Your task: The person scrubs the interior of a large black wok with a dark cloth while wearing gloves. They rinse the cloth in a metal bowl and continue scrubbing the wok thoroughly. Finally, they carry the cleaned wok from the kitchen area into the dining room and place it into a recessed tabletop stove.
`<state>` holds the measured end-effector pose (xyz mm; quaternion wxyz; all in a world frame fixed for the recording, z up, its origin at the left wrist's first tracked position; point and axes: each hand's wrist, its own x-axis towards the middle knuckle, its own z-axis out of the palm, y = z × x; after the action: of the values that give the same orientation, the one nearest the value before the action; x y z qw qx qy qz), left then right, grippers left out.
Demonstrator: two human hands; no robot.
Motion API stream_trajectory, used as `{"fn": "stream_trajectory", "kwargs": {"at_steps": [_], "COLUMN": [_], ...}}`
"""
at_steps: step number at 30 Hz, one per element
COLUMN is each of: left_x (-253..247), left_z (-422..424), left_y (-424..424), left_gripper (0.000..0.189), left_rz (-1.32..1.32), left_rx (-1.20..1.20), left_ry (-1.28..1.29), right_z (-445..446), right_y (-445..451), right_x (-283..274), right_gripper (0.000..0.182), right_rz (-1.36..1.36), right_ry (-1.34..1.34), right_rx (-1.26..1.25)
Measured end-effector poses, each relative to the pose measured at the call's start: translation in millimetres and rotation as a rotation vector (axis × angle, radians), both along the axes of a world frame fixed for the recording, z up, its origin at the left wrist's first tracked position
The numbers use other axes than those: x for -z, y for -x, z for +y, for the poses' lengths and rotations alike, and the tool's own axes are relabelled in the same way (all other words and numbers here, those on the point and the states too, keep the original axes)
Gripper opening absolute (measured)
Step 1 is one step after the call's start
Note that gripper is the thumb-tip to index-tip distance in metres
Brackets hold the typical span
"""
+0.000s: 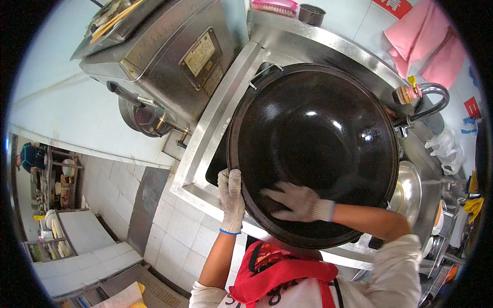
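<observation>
A large dark wok (308, 146) rests over a stainless steel sink unit (215, 138), its glossy inside facing up. It has a wire handle (265, 75) at its far left rim. My left hand (232, 196), in a pale knitted work glove with a blue cuff edge, grips the wok's near left rim; the thumb cannot be made out. Inside the wok, low on the near wall, is my right hand (298, 202), gloved alike. Its fingers are spread and slightly blurred, with nothing visible held in them; the palm side is hidden.
A curved metal tap (431, 92) stands right of the wok, by a metal basin (408, 192). A steel machine (169, 50) is at the left. On the back ledge sit a pink brush (274, 7) and a small dark cup (312, 14). Pink cloths (420, 38) hang nearby.
</observation>
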<state>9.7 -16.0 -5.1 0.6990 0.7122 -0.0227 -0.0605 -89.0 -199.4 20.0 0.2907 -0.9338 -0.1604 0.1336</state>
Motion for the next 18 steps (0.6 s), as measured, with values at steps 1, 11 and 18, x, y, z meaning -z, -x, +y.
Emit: {"fn": "stream_trajectory", "kwargs": {"at_steps": [1, 11, 18], "left_x": [0, -11, -6], "left_z": [0, -5, -1], "left_y": [2, 5, 3], "left_gripper": [0.023, 0.022, 0.021], "left_rz": [0.015, 0.076, 0.08], "left_rx": [0.005, 0.055, 0.036], "left_ry": [0.012, 0.137, 0.06], "right_z": [-23, -157, -70], "right_y": [14, -2, 27], "right_x": [-13, 6, 16], "right_gripper": [0.067, 0.084, 0.082], "right_rz": [0.215, 0.115, 0.548], "right_ry": [0.112, 0.762, -0.215], "right_rx": [-0.101, 0.836, 0.125]}}
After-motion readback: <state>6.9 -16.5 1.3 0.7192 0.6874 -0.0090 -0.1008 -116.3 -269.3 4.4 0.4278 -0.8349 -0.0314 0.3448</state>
